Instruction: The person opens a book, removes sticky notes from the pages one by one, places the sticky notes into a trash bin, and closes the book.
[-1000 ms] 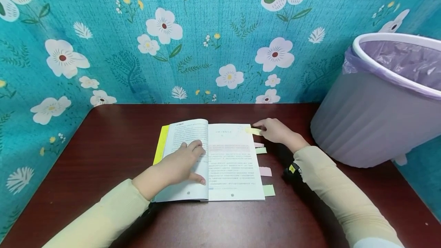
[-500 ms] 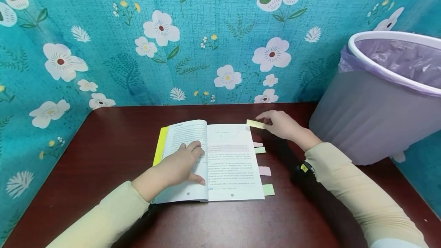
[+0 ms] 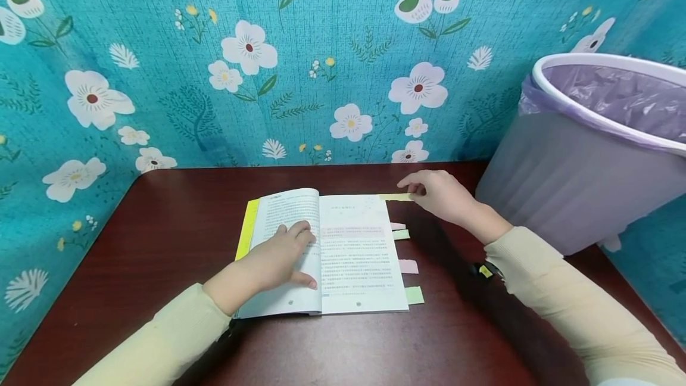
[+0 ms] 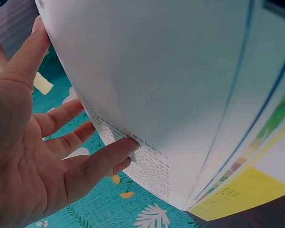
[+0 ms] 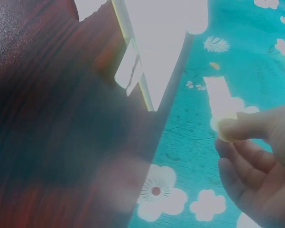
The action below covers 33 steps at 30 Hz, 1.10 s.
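An open book point(image 3: 359, 255) lies on the dark wooden table. My left hand point(image 3: 273, 261) rests with spread fingers on its left page; in the left wrist view the fingertips point(image 4: 128, 142) touch the curved page point(image 4: 137, 85). Beside the book's top right corner, my right hand point(image 3: 442, 195) pinches a pale yellow sticky tab point(image 3: 395, 197) between thumb and index finger. From the right wrist the tab point(image 5: 218, 97) shows held up, apart from the book. Along the right page edge, several pink and green sticky tabs point(image 3: 409, 266) stick out.
A grey trash bin point(image 3: 563, 177) with a purple liner stands at the right of the table point(image 3: 364, 350). Behind the table hangs a teal flowered cloth point(image 3: 300, 11). A yellow cover flap point(image 3: 249, 225) shows at the book's left edge.
My right hand has risen and moved right, lifting the yellow sticky tab off the page's upper right corner. The left hand has stayed on the left page.
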Each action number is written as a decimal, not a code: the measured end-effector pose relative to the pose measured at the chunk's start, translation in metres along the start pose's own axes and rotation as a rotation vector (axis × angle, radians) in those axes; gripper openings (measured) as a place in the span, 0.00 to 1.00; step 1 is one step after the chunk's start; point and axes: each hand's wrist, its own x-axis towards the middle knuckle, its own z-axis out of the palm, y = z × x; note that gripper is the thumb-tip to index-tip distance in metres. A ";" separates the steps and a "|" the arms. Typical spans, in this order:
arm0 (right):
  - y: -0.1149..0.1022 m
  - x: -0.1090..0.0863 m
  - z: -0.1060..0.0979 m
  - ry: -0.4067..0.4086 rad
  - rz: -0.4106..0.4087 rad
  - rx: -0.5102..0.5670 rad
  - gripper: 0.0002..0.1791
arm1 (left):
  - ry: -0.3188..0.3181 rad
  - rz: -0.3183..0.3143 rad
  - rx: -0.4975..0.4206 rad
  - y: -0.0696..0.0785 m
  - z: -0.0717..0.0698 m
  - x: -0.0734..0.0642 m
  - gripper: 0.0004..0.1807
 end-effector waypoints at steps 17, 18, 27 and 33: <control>-0.010 -0.015 -0.022 0.174 -0.182 -0.082 0.09 | 0.002 0.011 0.001 0.000 0.002 0.000 0.47; -0.011 -0.016 -0.023 0.177 -0.185 -0.083 0.09 | 0.004 0.010 0.002 0.000 0.001 0.000 0.47; -0.013 -0.020 -0.038 0.273 -0.242 -0.086 0.08 | 0.009 0.023 -0.007 -0.001 -0.001 -0.001 0.47; -0.015 -0.027 -0.051 0.344 -0.258 -0.085 0.08 | 0.012 0.021 -0.007 -0.002 0.000 0.000 0.47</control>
